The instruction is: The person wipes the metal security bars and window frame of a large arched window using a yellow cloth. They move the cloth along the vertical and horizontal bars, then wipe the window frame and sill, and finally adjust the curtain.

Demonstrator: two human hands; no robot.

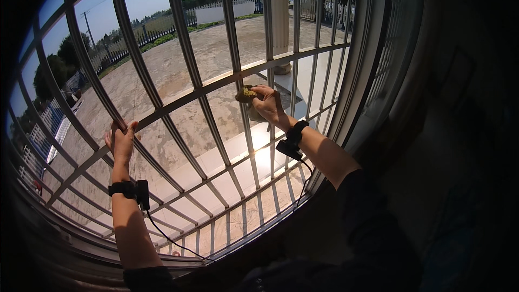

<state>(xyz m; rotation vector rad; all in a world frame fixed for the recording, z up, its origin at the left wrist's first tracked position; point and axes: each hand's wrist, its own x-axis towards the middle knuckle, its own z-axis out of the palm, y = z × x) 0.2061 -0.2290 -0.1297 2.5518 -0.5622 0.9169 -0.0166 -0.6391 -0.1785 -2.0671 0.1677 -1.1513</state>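
Observation:
Metal window bars point(211, 129) stand before me, uprights crossed by horizontal rails. My left hand point(121, 141) grips one upright bar at the left, where it meets a horizontal rail. Near the middle, my right hand point(267, 104) pinches a crumpled yellowish-brown cloth point(245, 94) against an upright bar just below the same rail. Part of the cloth hangs behind the bar, under my fingers. Each wrist wears a black strap with a small black device and a cable.
The window frame point(357, 69) rises at the right, and its sill track point(259, 229) runs along the bottom. Beyond the bars are a paved yard point(162, 85), a column point(280, 16) and a white fence point(206, 10). Two thin cables hang from the wrist devices near the sill.

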